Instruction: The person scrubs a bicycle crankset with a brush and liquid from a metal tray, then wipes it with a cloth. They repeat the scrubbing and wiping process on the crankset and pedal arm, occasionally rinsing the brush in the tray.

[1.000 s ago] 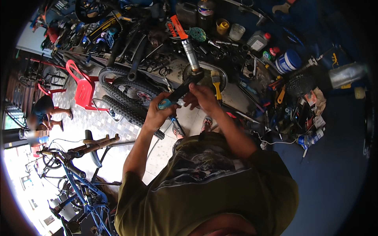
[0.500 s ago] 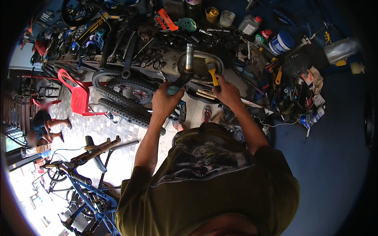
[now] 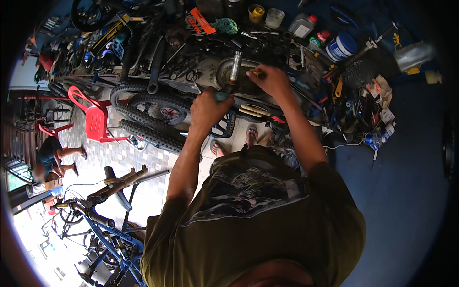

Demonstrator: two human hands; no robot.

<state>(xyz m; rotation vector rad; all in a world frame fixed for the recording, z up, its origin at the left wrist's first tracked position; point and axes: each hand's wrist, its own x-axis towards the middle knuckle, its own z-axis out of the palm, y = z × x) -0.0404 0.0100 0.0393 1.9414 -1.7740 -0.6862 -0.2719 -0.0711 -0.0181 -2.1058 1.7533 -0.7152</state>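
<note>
Silver tube [image 3: 236, 67] by the pan [image 3: 219, 76] looks heavy and probably slick, so I'd grip the teal end [image 3: 221, 96] where the left hand [image 3: 208, 111] is wrapped, right hand [image 3: 273, 82] pinching a yellow handle [image 3: 258, 73].

Glossy metal seen on cylinder [image 3: 235, 66]; matt, knobbly rubber shown on tyres [image 3: 149, 136] at left; smooth plastic noted on chair [image 3: 97, 122].
</note>
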